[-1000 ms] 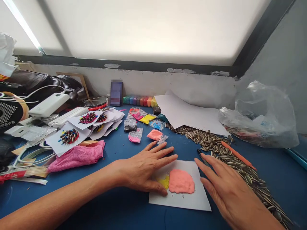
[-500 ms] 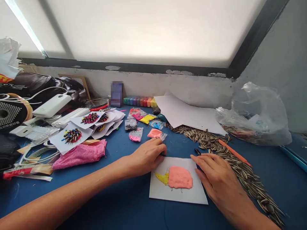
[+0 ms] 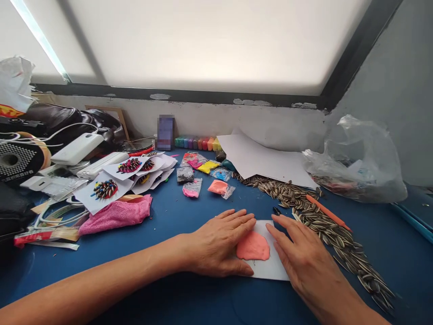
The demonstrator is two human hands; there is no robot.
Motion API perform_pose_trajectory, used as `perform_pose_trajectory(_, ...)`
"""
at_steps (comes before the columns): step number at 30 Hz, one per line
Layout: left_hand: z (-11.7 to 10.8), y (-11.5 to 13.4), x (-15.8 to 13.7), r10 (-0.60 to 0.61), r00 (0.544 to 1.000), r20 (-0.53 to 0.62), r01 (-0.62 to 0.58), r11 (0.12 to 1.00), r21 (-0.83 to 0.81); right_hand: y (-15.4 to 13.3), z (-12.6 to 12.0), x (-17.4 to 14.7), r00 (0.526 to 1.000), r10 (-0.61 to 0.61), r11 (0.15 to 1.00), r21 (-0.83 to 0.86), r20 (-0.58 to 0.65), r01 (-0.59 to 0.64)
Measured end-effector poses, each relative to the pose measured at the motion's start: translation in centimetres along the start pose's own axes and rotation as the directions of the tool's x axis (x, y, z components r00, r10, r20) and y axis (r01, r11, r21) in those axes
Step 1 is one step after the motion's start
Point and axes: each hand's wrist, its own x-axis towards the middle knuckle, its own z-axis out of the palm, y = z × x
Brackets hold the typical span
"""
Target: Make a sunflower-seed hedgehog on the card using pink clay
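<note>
A white card (image 3: pixel 270 270) lies on the blue table in front of me, with a flattened patch of coral-pink clay (image 3: pixel 253 246) on it and short pen lines below the patch. My left hand (image 3: pixel 225 243) lies flat over the card's left part, fingers stretched out and thumb apart, hiding the yellow clay there. At the card's right edge rests my right hand (image 3: pixel 301 253), its fingers spread and holding nothing. The tip of a black pen (image 3: pixel 276 211) shows just beyond the right fingertips.
Sunflower seeds (image 3: pixel 324 230) spread along the right, with an orange stick (image 3: pixel 328 212) on them. Clay packets (image 3: pixel 218 187) lie beyond the card. To the left are a pink cloth (image 3: pixel 117 215) and seed-decorated cards (image 3: pixel 104 192). A plastic bag (image 3: pixel 365 167) stands back right.
My left hand has moved from the card's upper left corner down and right onto the card, flattening out and covering the yellow clay. My right hand stays by the right edge.
</note>
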Motion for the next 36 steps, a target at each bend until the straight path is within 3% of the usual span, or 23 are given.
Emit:
perform_pose_trajectory(10, 0.6, -0.9, -0.2, 0.041, 0.999, -0.002, -0.041, 0.999, 0.012, -1.3, -1.0, 0.2, 0.995, -0.1, 0.994, 0.051, -0.027, 0.101)
perform_pose_trajectory(19, 0.5, -0.7, -0.2, 0.056, 0.998, -0.019, -0.055, 0.998, 0.044, -0.7, -0.2, -0.7, 0.985, -0.171, 0.984, -0.056, -0.002, 0.171)
perform_pose_trajectory(23, 0.4, -0.6, -0.2, 0.053, 0.999, -0.01, -0.053, 0.997, 0.053, -0.5, -0.1, -1.0, 0.989, -0.13, 0.987, -0.085, 0.071, 0.136)
perform_pose_trajectory(36, 0.4, -0.7, -0.2, 0.031, 0.999, 0.014, -0.032, 0.998, 0.06, -0.3, -0.4, -0.6, 0.999, -0.045, 0.999, -0.023, -0.009, 0.045)
